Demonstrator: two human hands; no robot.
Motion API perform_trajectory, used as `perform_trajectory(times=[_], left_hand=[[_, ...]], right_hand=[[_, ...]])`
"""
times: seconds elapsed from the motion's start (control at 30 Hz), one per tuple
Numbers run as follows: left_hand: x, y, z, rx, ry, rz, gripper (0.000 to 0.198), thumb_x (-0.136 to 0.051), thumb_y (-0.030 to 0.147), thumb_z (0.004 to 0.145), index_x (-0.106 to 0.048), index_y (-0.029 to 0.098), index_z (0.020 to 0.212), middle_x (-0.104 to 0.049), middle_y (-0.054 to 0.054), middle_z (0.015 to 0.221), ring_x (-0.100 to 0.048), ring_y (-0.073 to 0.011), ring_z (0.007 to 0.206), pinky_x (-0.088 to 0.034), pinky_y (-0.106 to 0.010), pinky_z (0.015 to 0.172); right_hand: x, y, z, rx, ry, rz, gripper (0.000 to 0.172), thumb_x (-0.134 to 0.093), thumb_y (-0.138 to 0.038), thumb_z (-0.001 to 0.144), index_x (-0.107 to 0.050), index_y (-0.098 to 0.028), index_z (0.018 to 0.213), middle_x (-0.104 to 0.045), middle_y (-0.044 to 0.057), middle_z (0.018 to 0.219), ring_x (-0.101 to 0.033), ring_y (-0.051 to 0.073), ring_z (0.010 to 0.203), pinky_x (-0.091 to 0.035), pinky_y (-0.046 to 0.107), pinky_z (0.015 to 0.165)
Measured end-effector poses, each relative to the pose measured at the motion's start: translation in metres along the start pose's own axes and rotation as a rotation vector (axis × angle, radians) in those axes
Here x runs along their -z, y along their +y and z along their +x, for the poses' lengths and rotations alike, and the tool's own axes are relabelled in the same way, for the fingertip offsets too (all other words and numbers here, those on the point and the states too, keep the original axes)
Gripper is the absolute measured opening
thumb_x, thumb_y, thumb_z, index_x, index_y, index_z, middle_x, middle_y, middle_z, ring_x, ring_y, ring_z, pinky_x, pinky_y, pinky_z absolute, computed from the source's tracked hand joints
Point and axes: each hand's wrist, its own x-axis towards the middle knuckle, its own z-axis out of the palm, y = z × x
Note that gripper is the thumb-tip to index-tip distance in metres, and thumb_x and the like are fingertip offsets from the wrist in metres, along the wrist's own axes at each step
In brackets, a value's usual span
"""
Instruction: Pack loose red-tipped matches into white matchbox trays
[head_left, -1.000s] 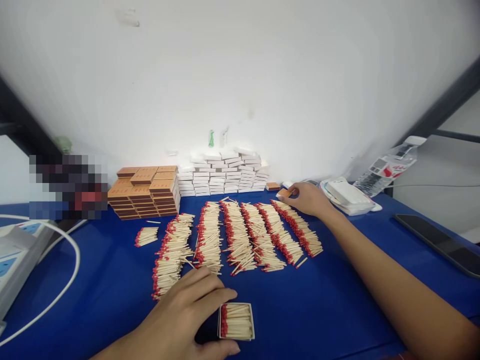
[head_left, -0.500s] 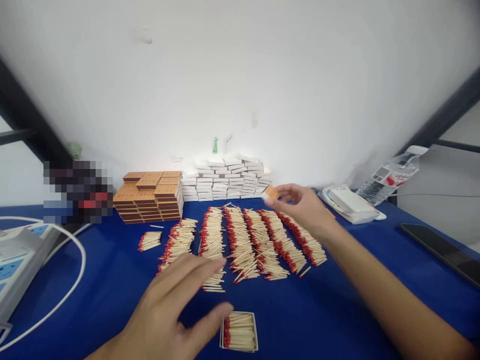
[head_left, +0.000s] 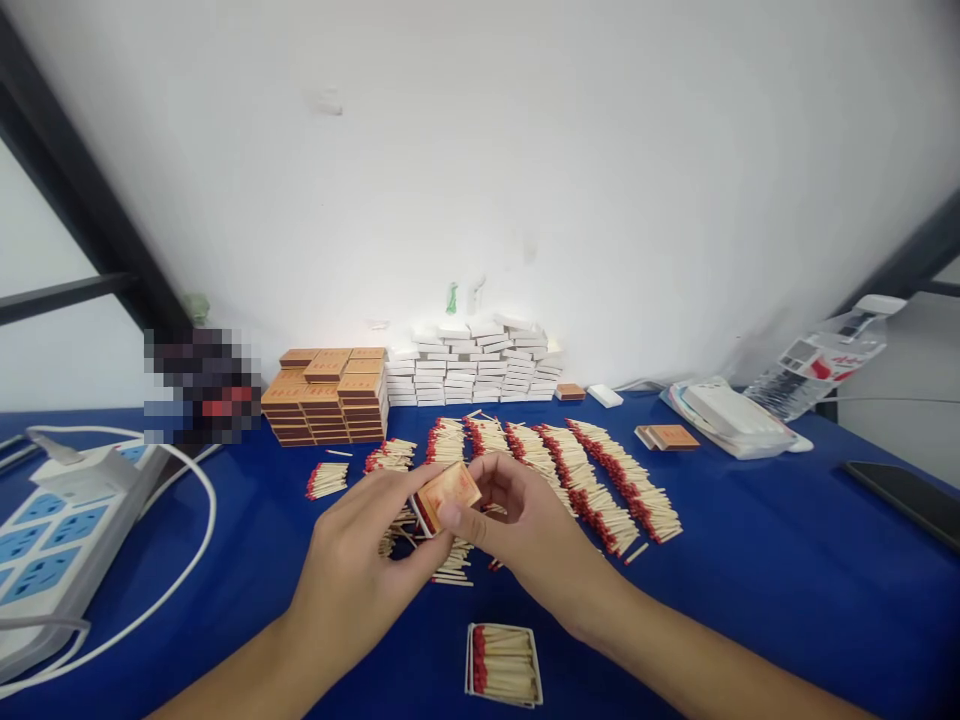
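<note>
Taking the matchbox in our hands as the clock's centre, with twelve toward the wall, we have both hands closed on it, tilted above the blue surface. Our left hand grips its left side, thumb below; our right hand grips the other side, its thumb pressed on the orange face.

Between five and six o'clock, just below our hands, an open white tray filled with matches lies on the surface, red heads to the left. Rows of loose matches fan from ten round to three, partly hidden by our hands, and a small match pile lies near nine.

At ten we see stacked orange boxes; at twelve, piled white boxes against the wall. A lone orange box sits between one and two, with a white box just beside it at two. Two more boxes lie between two and three, near a white packet. A phone rests at three, well apart, and a power strip at nine.
</note>
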Motion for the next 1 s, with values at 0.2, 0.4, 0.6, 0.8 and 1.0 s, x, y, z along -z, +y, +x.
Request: perform_trajectory(times=[0.2,0.4,0.6,0.8,1.0], left_hand=[[0.000,-0.005,0.000,0.096,-0.059,-0.045,0.036,-0.078,0.031,0.094,-0.072,0.023,0.129,-0.082,-0.005,0.117,-0.081,-0.0212,0.101,-0.067,-0.030,0.088],[0.001,-0.012,-0.002,0.079,-0.054,-0.015,0.040,-0.077,0.044,0.096,-0.073,0.023,0.130,-0.084,-0.005,0.112,-0.082,-0.0209,0.092,-0.068,-0.030,0.083],[0.003,-0.013,0.001,0.006,-0.026,0.009,0.032,-0.078,0.036,0.096,-0.074,0.021,0.124,-0.083,-0.005,0.107,-0.081,-0.0200,0.092,-0.067,-0.029,0.082],[0.006,-0.014,0.004,-0.055,0.001,0.047,0.024,-0.078,0.033,0.095,-0.074,0.021,0.117,-0.083,-0.004,0.101,-0.079,-0.0187,0.087,-0.066,-0.030,0.083],[0.013,-0.019,0.004,0.011,0.021,0.108,0.021,-0.077,0.034,0.094,-0.075,0.022,0.110,-0.082,-0.001,0.096,-0.078,-0.0163,0.082,-0.065,-0.026,0.079]], right_hand=[[0.004,0.001,0.002,0.017,0.004,-0.008,0.045,-0.091,-0.059,0.075,-0.071,-0.022,0.092,-0.070,0.000,0.084,-0.059,0.015,0.072,-0.048,0.026,0.058],[0.017,-0.007,0.006,0.000,0.100,-0.024,0.050,-0.088,-0.067,0.072,-0.068,-0.021,0.077,-0.063,-0.001,0.070,-0.055,0.013,0.062,-0.050,0.027,0.054],[0.026,-0.013,0.009,-0.012,0.113,-0.010,0.048,-0.090,-0.063,0.071,-0.068,-0.021,0.075,-0.063,0.000,0.069,-0.055,0.013,0.062,-0.048,0.025,0.055],[0.028,-0.013,0.007,-0.030,0.108,0.007,0.045,-0.089,-0.060,0.074,-0.067,-0.020,0.073,-0.063,0.000,0.068,-0.054,0.013,0.063,-0.044,0.025,0.055],[0.062,-0.029,0.017,0.049,0.212,-0.019,0.043,-0.086,-0.057,0.077,-0.064,-0.021,0.073,-0.060,-0.001,0.068,-0.053,0.013,0.062,-0.043,0.025,0.055]])
